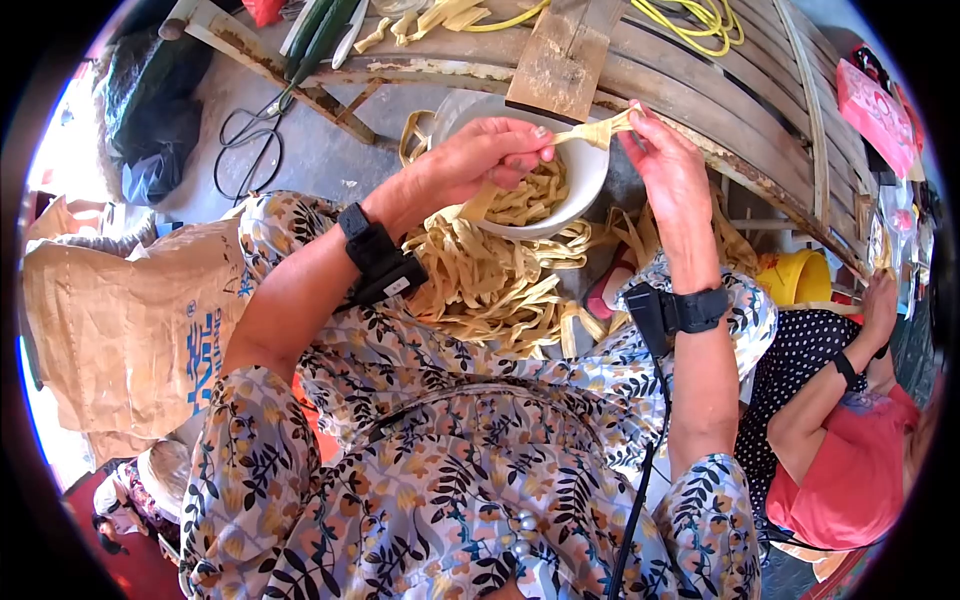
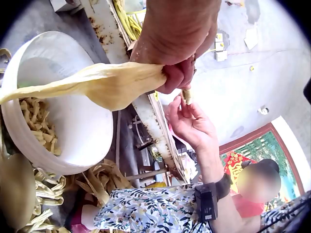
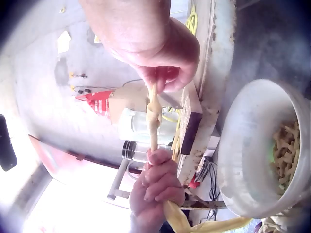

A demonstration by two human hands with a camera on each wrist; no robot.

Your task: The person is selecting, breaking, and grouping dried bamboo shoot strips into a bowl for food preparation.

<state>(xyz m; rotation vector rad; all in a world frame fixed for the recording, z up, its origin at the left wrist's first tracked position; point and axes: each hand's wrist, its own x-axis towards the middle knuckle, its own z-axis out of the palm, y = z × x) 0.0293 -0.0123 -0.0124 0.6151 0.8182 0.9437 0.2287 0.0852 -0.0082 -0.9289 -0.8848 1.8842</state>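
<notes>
A pale yellow, flat, limp strip [image 1: 595,133] stretches between both hands, with a knot in its middle. My left hand [image 1: 490,158] grips one side with curled fingers; the loose tail of the strip hangs from it, broad in the left wrist view. Between thumb and fingers, my right hand [image 1: 672,165] pinches the short end beyond the knot, as the right wrist view also shows. Just under the hands stands a white tub [image 1: 592,195] with several short yellow knotted pieces [image 2: 39,124] inside. A heap of loose yellow strips [image 1: 490,280] lies below the tub, near the lap.
Ahead is a slatted wooden bench [image 1: 760,110] with a rusty metal edge, bearing a wooden board [image 1: 568,60] and yellow cord [image 1: 700,22]. A large brown sack [image 1: 130,330] stands at the left, a yellow bucket [image 1: 798,280] at the right. Another person [image 1: 840,470] sits on the right.
</notes>
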